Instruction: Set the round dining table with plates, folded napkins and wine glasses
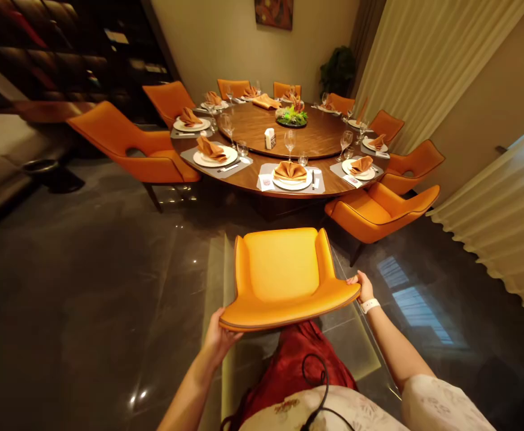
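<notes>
Right in front of me stands an orange dining chair (pixel 284 263), its seat facing the table and its backrest toward my body. My left hand (pixel 220 336) grips the left edge of the backrest, with the fingers partly hidden beneath it. On the right edge, my right hand (pixel 361 286) is closed around the corner; a white band circles that wrist. Beyond the chair is a round wooden dining table (pixel 239 179). At its near edge, a white plate (pixel 292 182) carries a fan-folded orange napkin (pixel 290 172), with a floor gap between chair and table.
An orange chair (pixel 369 209) stands close on the right, and another chair (pixel 136 146) stands at left. Wine glasses (pixel 290 142) and a green centerpiece (pixel 292 115) are on the table. A dark stool (pixel 51 173) and pale curtains (pixel 490 239) flank the dark tiled floor (pixel 109 299).
</notes>
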`<state>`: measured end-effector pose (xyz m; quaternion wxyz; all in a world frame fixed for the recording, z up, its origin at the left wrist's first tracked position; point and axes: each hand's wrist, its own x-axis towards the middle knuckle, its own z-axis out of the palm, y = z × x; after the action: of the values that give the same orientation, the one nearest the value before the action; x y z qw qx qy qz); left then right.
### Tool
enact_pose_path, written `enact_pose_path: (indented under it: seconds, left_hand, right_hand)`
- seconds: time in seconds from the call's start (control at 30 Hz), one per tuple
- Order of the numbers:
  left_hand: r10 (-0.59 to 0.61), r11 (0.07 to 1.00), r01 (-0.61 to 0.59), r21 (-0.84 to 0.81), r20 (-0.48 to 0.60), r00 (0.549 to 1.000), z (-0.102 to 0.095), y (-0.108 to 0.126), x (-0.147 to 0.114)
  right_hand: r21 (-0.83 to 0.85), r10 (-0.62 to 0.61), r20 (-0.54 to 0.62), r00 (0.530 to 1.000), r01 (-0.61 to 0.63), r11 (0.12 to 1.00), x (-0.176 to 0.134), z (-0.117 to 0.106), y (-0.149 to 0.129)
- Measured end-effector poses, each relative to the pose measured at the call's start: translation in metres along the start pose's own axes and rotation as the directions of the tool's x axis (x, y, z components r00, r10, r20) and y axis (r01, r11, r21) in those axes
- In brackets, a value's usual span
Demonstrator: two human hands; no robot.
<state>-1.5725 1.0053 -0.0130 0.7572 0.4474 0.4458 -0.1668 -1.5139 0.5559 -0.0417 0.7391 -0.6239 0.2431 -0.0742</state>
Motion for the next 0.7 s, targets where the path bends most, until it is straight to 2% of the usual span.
enact_pose_path:
  seconds: [0.13, 0.23, 0.37, 0.47, 0.53, 0.6, 0.63, 0.67, 0.7]
  left_hand:
    - [0.013, 1.0, -0.012, 0.017, -0.053, 0.999, 0.05, 0.06, 0.051]
    - [0.018, 0.998, -0.013, 0.055, -0.089, 0.996, 0.08, 0.101, 0.08]
    - [0.029, 0.995, -0.02, 0.093, -0.098, 0.995, 0.11, 0.135, 0.105]
    - [0.02, 0.994, -0.012, 0.109, -0.075, 0.997, 0.119, 0.145, 0.118]
    - [-0.011, 0.991, 0.015, 0.133, -0.033, 0.999, 0.115, 0.15, 0.127]
    - [-0.017, 0.968, 0.022, 0.25, -0.02, 1.0, 0.108, 0.16, 0.137]
    - [0.03, 0.932, -0.013, 0.362, -0.042, 0.999, 0.106, 0.169, 0.144]
    - [0.131, 0.863, -0.078, 0.499, -0.073, 0.989, 0.106, 0.18, 0.152]
    - [0.275, 0.751, -0.163, 0.64, -0.079, 0.958, 0.11, 0.193, 0.162]
  right_hand:
    - [0.02, -0.023, -0.006, 1.0, 0.023, 1.0, 0.07, 0.03, -0.002]
    - [0.027, -0.022, 0.004, 1.0, 0.022, 0.999, 0.111, 0.053, -0.005]
    - [0.033, -0.016, 0.005, 1.0, 0.016, 0.999, 0.152, 0.074, -0.014]
    - [0.031, -0.012, -0.005, 1.0, 0.012, 0.999, 0.172, 0.082, -0.02]
    - [0.025, -0.01, -0.008, 1.0, 0.01, 1.0, 0.179, 0.084, -0.024]
    - [0.021, -0.015, -0.011, 1.0, 0.015, 1.0, 0.181, 0.085, -0.025]
    - [0.019, -0.019, -0.022, 1.0, 0.019, 1.0, 0.181, 0.084, -0.025]
    - [0.019, -0.019, -0.044, 0.999, 0.02, 1.0, 0.18, 0.083, -0.025]
    - [0.019, -0.01, -0.083, 0.997, 0.012, 1.0, 0.179, 0.082, -0.024]
